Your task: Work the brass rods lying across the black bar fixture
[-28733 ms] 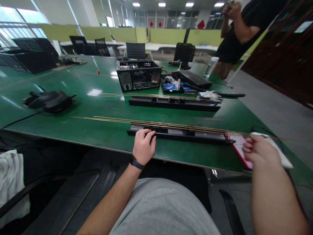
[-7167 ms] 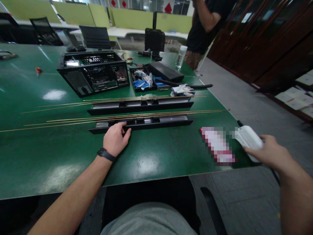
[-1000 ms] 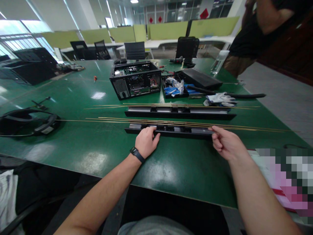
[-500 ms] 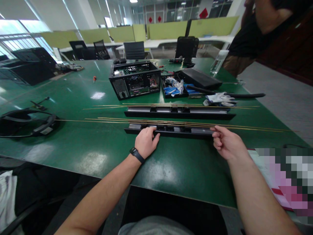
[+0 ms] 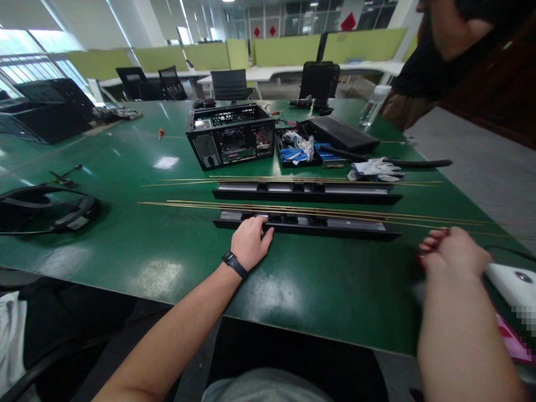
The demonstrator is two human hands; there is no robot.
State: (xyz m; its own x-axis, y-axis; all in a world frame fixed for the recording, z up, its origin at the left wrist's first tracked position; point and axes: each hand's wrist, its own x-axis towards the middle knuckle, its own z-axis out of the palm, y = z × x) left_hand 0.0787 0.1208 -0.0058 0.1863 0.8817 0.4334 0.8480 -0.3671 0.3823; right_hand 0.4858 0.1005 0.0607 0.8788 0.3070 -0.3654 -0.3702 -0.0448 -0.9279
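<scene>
My left hand [image 5: 252, 244], a dark watch band on its wrist, grips the front wall of the nearer black channel [image 5: 355, 230], fingers over the rim and thumb outside. Several thin brass-coloured rods [image 5: 201, 205] run lengthwise over this channel and stick out past both ends. At its right, my right hand [image 5: 454, 251] is closed, with a thin rod running into the fingertips and out past the hand; the exact grip is partly hidden. A second black channel [image 5: 307, 196] lies parallel behind, with more rods [image 5: 184, 181] along it.
Behind stand an open black computer case [image 5: 232, 137], a tray [image 5: 299, 163] with blue-white gloves, and another glove [image 5: 374, 169] by a black tube [image 5: 427, 163]. A black headset [image 5: 71, 215] lies left. A white object [image 5: 513, 282] is at right. A person [image 5: 444, 61] stands beyond the table.
My right hand has moved right and closer to me, away from the channel. One rod has slid to the right, its left end drawn back from the headset. My left hand stays put.
</scene>
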